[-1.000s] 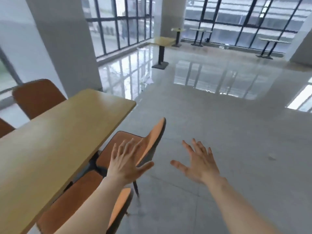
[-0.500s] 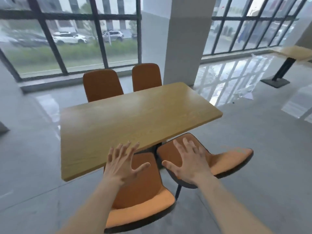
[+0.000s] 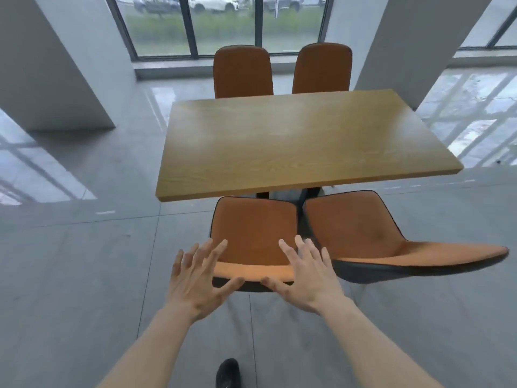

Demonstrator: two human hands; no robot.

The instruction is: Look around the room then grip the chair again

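An orange chair (image 3: 253, 228) with a black shell stands tucked at the near side of a wooden table (image 3: 293, 144), its backrest top toward me. My left hand (image 3: 195, 278) hovers at the left end of that backrest with fingers spread, holding nothing. My right hand (image 3: 305, 275) is spread over the backrest's right end, also holding nothing. Whether either hand touches the chair I cannot tell.
A second orange chair (image 3: 363, 236) stands just right of the first, angled outward. Two more orange chairs (image 3: 242, 71) stand at the table's far side before large windows. Grey pillars (image 3: 56, 65) flank the table. My dark shoe (image 3: 228, 373) is on the grey tiled floor.
My view has swung left from the open hall to face the table squarely. Both spread hands have come close to the near left chair's backrest.
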